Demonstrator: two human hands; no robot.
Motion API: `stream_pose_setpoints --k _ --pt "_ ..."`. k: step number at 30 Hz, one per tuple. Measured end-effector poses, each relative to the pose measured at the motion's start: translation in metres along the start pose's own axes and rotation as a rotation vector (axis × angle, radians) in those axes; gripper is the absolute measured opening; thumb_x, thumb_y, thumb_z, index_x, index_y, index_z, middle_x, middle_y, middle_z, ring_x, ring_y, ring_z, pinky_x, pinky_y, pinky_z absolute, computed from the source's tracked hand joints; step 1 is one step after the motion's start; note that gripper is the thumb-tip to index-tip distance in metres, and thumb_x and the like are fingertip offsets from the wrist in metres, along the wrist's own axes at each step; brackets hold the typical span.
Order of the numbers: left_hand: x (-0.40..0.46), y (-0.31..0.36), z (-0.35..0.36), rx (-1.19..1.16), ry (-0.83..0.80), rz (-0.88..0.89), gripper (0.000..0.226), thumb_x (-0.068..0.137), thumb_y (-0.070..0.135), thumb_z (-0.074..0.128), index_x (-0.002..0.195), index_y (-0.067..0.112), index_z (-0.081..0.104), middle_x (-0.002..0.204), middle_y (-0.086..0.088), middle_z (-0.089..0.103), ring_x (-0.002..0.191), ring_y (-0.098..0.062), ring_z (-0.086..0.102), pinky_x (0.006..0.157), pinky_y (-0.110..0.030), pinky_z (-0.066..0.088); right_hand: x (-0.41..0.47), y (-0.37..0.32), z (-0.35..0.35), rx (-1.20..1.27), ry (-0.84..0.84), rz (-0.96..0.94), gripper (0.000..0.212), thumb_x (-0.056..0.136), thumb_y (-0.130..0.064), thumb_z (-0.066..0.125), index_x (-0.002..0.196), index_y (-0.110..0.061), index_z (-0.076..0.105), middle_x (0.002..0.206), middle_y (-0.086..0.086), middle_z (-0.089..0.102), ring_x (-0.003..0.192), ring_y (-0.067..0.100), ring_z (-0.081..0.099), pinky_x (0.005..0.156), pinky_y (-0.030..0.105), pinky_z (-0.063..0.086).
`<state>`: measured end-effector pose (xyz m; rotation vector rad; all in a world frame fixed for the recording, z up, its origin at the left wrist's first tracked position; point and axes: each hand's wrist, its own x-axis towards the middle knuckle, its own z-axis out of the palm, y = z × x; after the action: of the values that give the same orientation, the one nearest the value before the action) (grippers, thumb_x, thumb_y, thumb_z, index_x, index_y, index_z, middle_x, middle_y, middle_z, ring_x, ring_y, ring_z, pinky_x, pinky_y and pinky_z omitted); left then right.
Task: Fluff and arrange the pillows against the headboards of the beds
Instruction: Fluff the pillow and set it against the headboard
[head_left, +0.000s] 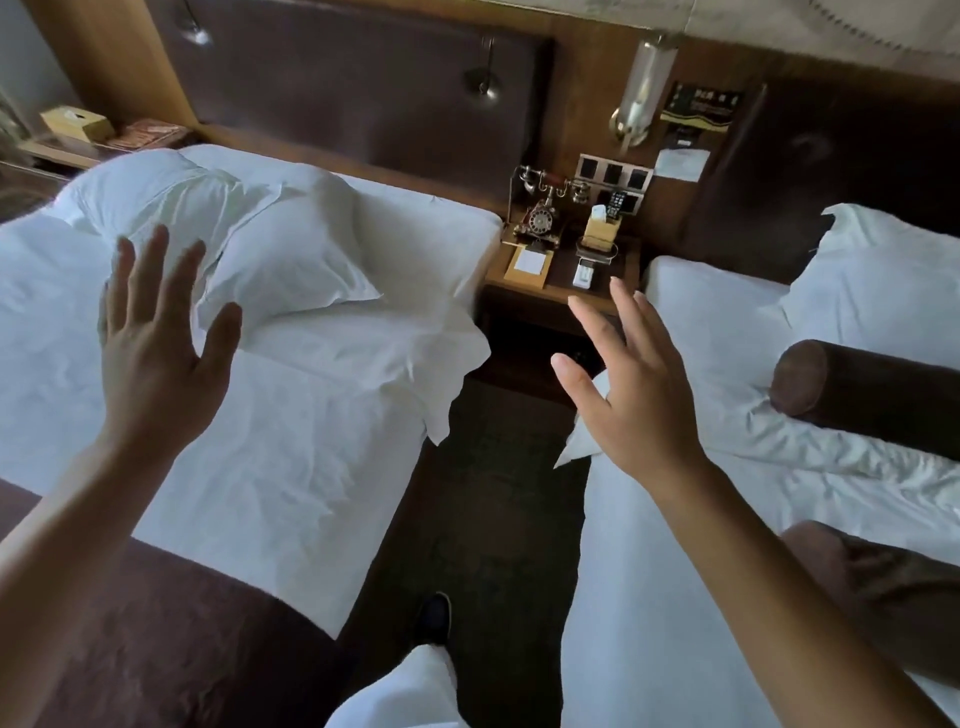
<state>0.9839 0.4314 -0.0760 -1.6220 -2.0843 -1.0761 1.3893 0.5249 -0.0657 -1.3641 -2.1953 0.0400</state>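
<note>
Both hands hang in the air with fingers spread and straight, each grip holding nothing. Seen from the head camera, the left hand (156, 343) is raised at the left of the frame over the left bed (270, 467), its palm turned away toward the pillows. The right hand (631, 384) is lifted right of centre, above the dark carpeted aisle (493, 493) between the two beds.

On the left bed, two white pillows lie flat at the upper left, not propped up: the near pillow (291, 260) is rumpled and slanted, and the far pillow (156, 187) lies behind it, close to the dark padded headboard (337, 88). On the right bed (701, 571), one white pillow (883, 280) leans near its headboard (831, 156) at the upper right, with a brown bolster (857, 395) lying just below it in the picture.

Between the beds at top centre, a bedside counter (561, 280) carries an old-style telephone (540, 218) and a tissue box (602, 228).
</note>
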Motion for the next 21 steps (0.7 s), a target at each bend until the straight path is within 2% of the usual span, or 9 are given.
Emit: stream_pose_setpoints --k 2,5,8,11,17,21 --pt "0.015 -0.001 0.026 0.011 -0.002 -0.007 0.059 0.105 0.045 0.042 0.158 0.021 0.037 0.169 0.005 0.019 0.161 -0.032 0.011 0.127 -0.054 0.015 0.026 0.014 0.012 0.006 0.003 -0.016 0.062 0.101 -0.060 0.039 0.157 -0.034 0.035 0.170 0.002 0.022 0.158 0.027 0.017 0.121 0.054 0.031" --pt "0.049 -0.006 0.074 0.008 -0.015 -0.006 0.059 0.105 0.044 0.043 0.158 0.019 0.038 0.172 -0.008 0.024 0.160 -0.026 0.009 0.128 -0.055 0.014 0.068 0.038 0.033 -0.012 0.010 -0.001 0.066 0.100 -0.064 0.036 0.159 -0.034 0.032 0.171 0.002 0.020 0.158 0.027 0.015 0.122 0.055 0.030" --pt "0.094 -0.008 0.121 -0.018 -0.041 -0.033 0.061 0.105 0.046 0.042 0.158 0.018 0.038 0.172 -0.011 0.024 0.161 -0.033 0.010 0.128 -0.053 0.013 0.113 0.063 0.050 -0.042 -0.002 0.044 0.066 0.099 -0.066 0.035 0.158 -0.036 0.034 0.171 0.000 0.019 0.159 0.025 0.013 0.122 0.055 0.029" --pt "0.143 -0.010 0.161 -0.042 -0.055 -0.059 0.062 0.104 0.047 0.041 0.159 0.019 0.037 0.173 -0.008 0.022 0.162 -0.033 0.010 0.127 -0.055 0.014 0.162 0.089 0.059 -0.056 -0.004 0.076 0.067 0.098 -0.066 0.034 0.157 -0.036 0.034 0.171 0.000 0.019 0.159 0.025 0.014 0.121 0.057 0.030" --pt "0.237 -0.011 0.222 -0.037 -0.072 0.003 0.061 0.103 0.046 0.040 0.160 0.024 0.032 0.168 0.010 0.013 0.161 -0.036 0.009 0.127 -0.056 0.011 0.246 0.134 0.079 -0.057 0.038 0.135 0.063 0.099 -0.061 0.041 0.156 -0.036 0.036 0.170 0.000 0.021 0.158 0.025 0.015 0.120 0.053 0.030" --pt "0.275 -0.009 0.258 0.023 -0.080 0.041 0.060 0.104 0.045 0.042 0.158 0.020 0.036 0.173 -0.006 0.020 0.162 -0.032 0.007 0.127 -0.057 0.010 0.299 0.162 0.109 -0.023 0.031 0.126 0.063 0.099 -0.063 0.038 0.156 -0.037 0.038 0.170 0.000 0.021 0.158 0.025 0.014 0.121 0.055 0.028"
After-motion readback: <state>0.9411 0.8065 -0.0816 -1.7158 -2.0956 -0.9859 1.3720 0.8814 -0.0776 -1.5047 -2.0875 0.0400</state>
